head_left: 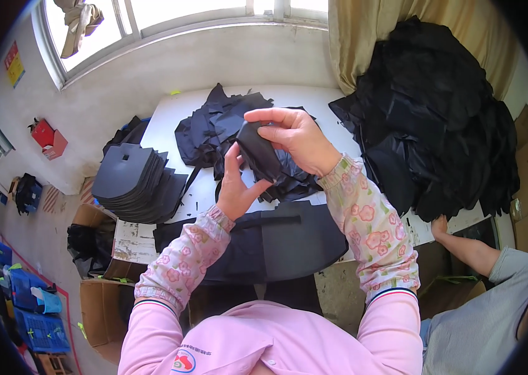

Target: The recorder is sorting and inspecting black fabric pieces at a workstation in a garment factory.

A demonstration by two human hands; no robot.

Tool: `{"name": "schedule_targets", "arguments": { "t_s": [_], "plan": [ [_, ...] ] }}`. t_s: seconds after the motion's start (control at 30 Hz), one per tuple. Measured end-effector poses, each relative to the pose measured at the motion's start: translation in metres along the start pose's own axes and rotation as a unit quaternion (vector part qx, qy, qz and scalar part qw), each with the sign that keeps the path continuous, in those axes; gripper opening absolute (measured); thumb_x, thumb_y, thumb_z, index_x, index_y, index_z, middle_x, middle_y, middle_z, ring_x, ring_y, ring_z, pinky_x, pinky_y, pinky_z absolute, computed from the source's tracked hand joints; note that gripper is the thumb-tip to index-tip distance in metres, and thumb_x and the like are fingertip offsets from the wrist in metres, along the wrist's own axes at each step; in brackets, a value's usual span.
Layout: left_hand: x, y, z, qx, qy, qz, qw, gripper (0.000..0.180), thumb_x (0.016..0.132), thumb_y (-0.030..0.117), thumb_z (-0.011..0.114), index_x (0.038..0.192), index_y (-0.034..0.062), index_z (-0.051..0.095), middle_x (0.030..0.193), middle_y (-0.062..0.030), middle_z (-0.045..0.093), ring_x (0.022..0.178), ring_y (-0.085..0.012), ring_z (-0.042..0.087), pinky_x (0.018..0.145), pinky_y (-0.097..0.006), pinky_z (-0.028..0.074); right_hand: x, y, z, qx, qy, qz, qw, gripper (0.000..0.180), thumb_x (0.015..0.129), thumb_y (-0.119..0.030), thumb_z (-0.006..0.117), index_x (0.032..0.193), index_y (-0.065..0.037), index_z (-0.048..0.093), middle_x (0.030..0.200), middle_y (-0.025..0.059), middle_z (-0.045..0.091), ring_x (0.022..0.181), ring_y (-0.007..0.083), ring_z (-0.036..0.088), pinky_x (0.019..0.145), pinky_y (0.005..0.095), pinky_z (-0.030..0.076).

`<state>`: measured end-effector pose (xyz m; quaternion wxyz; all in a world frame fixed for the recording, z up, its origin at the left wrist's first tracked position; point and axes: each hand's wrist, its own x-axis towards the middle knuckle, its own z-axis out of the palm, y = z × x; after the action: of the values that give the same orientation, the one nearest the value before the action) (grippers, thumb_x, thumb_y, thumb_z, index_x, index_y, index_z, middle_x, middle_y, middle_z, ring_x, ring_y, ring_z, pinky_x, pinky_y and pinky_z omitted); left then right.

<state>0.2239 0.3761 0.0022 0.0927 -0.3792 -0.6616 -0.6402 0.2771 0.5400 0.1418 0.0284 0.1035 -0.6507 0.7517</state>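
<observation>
Above the middle of the white table (167, 122), a small folded black sheet piece (259, 152) is held up between my two hands. My right hand (301, 139) pinches its upper end between thumb and fingers. Lower down, my left hand (237, 187) grips its left and bottom edges with thumb and fingers curved around it. Behind the hands lies a loose pile of black cut pieces (204, 128). A large black panel (295, 240) with a rounded front edge lies below my hands at the table's near side.
A neat stack of black sheets (128, 178) stands at the left. On the right rises a big heap of black pieces (432, 106), with another person's arm (470, 250) reaching beneath it. Cardboard boxes (98, 312) and blue crates (42, 328) sit at lower left.
</observation>
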Motion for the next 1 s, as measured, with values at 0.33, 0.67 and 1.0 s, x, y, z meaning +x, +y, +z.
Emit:
{"name": "schedule_targets", "arguments": {
  "t_s": [0.33,0.67,1.0],
  "plan": [
    [0.055,0.071,-0.043,-0.095,0.069,0.017,0.993,0.015,0.093,0.002,0.064,0.107,-0.0002,0.060,0.092,-0.0004,0.063,0.085,-0.0061,0.058,0.077,-0.021,0.047,-0.020,-0.036,0.026,-0.480,0.077,-0.306,0.819,0.072,0.079,0.013,0.052,0.145,-0.013,0.044,0.149,0.0206,0.036,0.131,0.0380,0.047,0.108,0.0445,0.041],
    [0.058,0.093,-0.058,-0.223,-0.033,-0.035,0.974,0.012,0.099,0.003,0.054,0.110,0.0017,0.060,0.100,-0.0007,0.065,0.090,-0.0049,0.059,0.081,-0.020,0.047,-0.027,-0.035,0.032,-0.682,0.108,-0.447,0.568,0.040,0.078,-0.003,0.065,0.114,-0.019,0.064,0.124,0.0031,0.060,0.126,0.0254,0.051,0.115,0.0620,0.024],
    [0.053,0.062,-0.064,-0.404,-0.054,-0.160,0.899,0.037,0.101,0.026,0.056,0.130,0.0046,0.050,0.117,-0.0074,0.062,0.106,-0.0149,0.060,0.096,-0.028,0.047,-0.020,-0.034,0.009,-0.277,0.184,-0.249,0.910,0.014,0.091,-0.004,0.065,0.105,-0.002,0.063,0.088,0.0038,0.069,0.080,0.0089,0.063,0.076,0.0252,0.049]
  ]
}}
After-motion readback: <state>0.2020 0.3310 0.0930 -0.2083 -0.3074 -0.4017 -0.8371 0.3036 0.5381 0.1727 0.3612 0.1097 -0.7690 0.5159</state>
